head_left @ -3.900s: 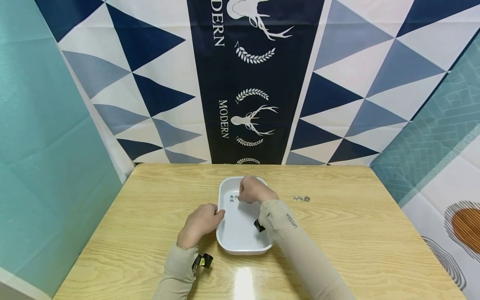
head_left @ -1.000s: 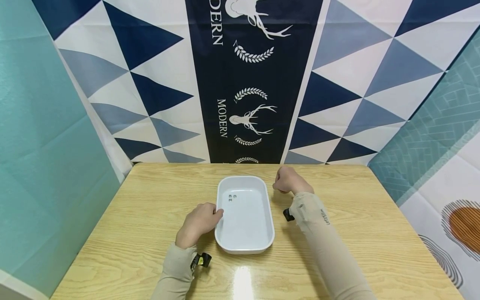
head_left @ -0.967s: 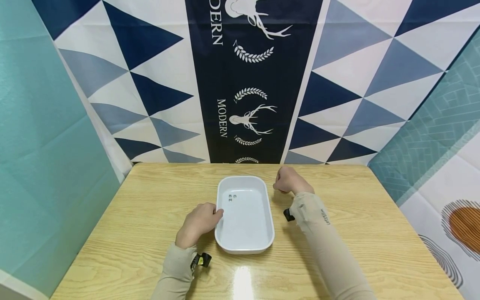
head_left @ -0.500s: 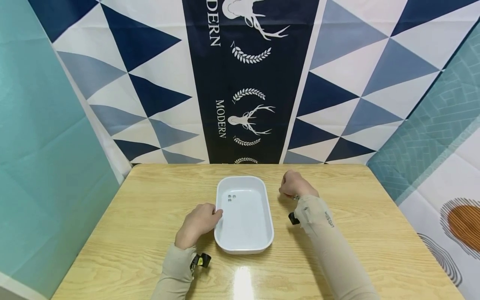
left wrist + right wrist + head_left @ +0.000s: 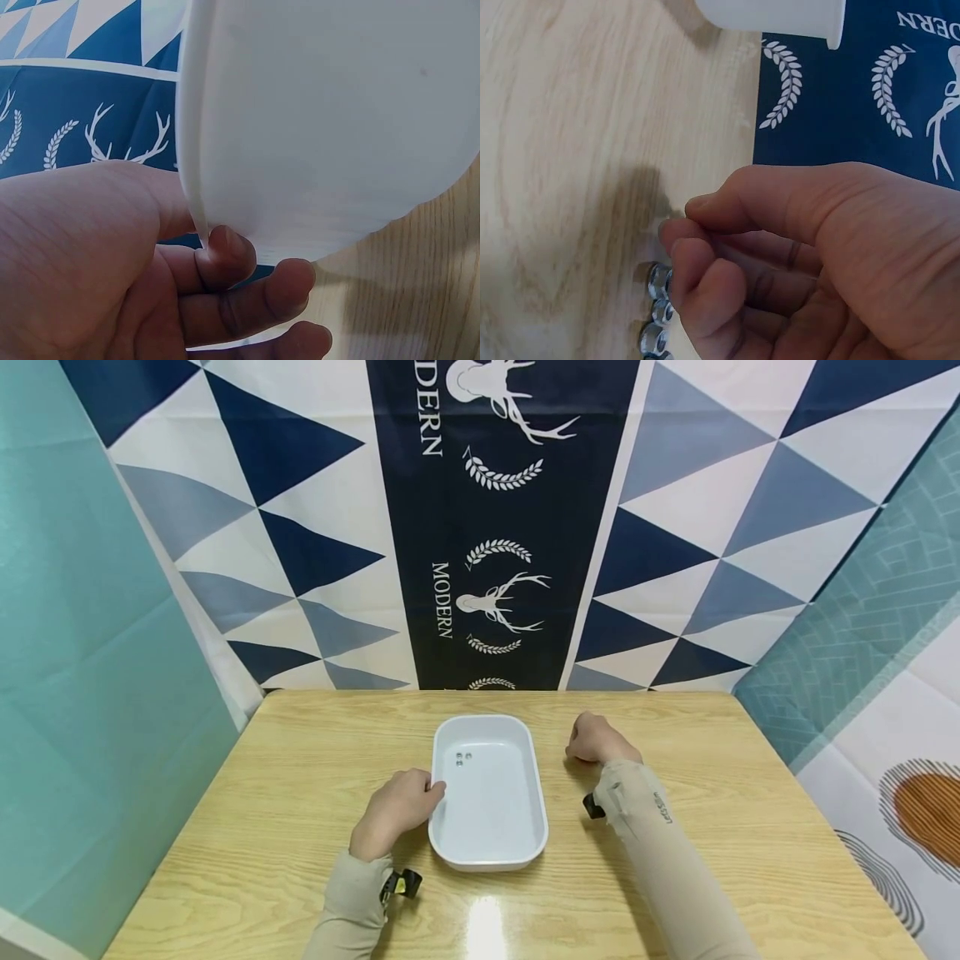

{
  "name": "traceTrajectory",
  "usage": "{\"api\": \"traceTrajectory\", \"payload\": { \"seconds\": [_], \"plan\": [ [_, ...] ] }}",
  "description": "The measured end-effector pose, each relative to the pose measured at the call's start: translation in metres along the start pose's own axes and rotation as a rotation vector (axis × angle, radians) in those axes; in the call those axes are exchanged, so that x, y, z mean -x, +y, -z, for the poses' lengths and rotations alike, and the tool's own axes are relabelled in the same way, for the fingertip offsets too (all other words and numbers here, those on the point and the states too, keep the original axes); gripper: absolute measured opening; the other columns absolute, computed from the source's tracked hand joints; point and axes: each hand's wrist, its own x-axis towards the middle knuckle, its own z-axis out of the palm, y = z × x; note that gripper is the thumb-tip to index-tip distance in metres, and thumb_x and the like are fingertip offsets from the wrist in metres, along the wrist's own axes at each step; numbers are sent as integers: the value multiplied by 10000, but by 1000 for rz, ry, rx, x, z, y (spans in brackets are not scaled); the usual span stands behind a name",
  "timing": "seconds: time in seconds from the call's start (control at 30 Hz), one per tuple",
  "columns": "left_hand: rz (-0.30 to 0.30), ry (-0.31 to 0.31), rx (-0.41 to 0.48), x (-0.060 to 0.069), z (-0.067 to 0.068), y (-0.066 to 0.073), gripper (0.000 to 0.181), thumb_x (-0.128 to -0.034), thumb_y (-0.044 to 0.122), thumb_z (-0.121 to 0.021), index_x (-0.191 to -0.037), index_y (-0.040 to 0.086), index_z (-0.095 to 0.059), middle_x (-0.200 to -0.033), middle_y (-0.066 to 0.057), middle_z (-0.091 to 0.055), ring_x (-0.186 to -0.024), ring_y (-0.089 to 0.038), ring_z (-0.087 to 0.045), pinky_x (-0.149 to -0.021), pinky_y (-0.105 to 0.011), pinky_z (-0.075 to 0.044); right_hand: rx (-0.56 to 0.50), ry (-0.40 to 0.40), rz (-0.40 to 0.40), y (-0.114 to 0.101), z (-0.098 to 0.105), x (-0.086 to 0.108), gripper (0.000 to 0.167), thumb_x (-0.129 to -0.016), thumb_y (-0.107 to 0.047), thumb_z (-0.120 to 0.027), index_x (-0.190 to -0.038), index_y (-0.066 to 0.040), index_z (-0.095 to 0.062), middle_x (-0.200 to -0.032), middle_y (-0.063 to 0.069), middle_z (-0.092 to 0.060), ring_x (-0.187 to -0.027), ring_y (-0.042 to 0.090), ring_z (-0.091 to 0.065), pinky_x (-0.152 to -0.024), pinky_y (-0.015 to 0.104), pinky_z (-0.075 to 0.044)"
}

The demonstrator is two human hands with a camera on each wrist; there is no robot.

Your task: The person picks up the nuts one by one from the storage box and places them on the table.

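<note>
My left hand grips the left rim of a white rectangular tray, its thumb over the edge. In the left wrist view the fingertips curl against the tray's outer wall. Several small metal nuts lie at the tray's far left inside. To the right of the tray, my right hand is low over the table. Its thumb and index finger come close together, with nothing visible between them. Beside its curled fingers stands a row of shiny metal nuts, which the hand hides in the head view.
The wooden table runs up to a patterned cloth backdrop. Teal cloth hangs on the left, with more patterned cloth on the right. Black wrist cameras sit on both forearms.
My right hand has left the tray and moved right to the row of nuts, shifting slightly nearer in the last second. Three nuts show in the tray. My left hand keeps its grip.
</note>
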Motion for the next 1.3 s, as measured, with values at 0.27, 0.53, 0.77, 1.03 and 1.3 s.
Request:
{"api": "traceTrajectory", "payload": {
  "seconds": [0.27, 0.53, 0.77, 1.03, 1.3],
  "plan": [
    [-1, 4, -16, 0, -1, -1, 397, -1049, 313, -505, -690, 146, -535, -607, -5, -468, -526, -161, -434, -501, -291, -341, -40, -30, -22, 4, -4, 0, 38, -865, -19, -655, -835, -22, -679, -612, 62, -631, -505, 145, -560, -529, 277, -466],
    [0, 2, -8, 1, 0, 1, 405, -1054, 305, -505, -681, 146, -516, -603, -7, -462, -520, -161, -423, -501, -289, -335, -38, -31, -18, 9, -4, -1, 88, -849, 9, -611, -848, -25, -692, -628, 66, -643, -499, 136, -553, -518, 269, -461],
    [5, -2, -2, 1, 1, 2, 414, -1053, 303, -506, -670, 148, -506, -594, -6, -469, -507, -158, -413, -493, -285, -329, -38, -24, -10, 5, 1, -1, 113, -842, 0, -595, -792, -22, -694, -565, 42, -588, -482, 144, -522, -499, 277, -445],
    [7, 3, -11, 0, 1, 1, 401, -1051, 309, -505, -686, 145, -520, -602, -9, -467, -517, -161, -426, -494, -288, -333, -48, -13, 17, -17, 7, 2, 128, -927, -63, -559, -890, -11, -669, -607, 65, -602, -496, 164, -508, -510, 295, -430],
    [4, 1, -17, 0, 1, 1, 400, -1050, 310, -505, -687, 145, -532, -605, -11, -473, -522, -164, -436, -495, -291, -337, -103, 5, 115, -47, 11, 9, 148, -987, -137, -577, -977, -14, -660, -858, 210, -711, -591, 240, -654, -563, 353, -537]
  ]
}}
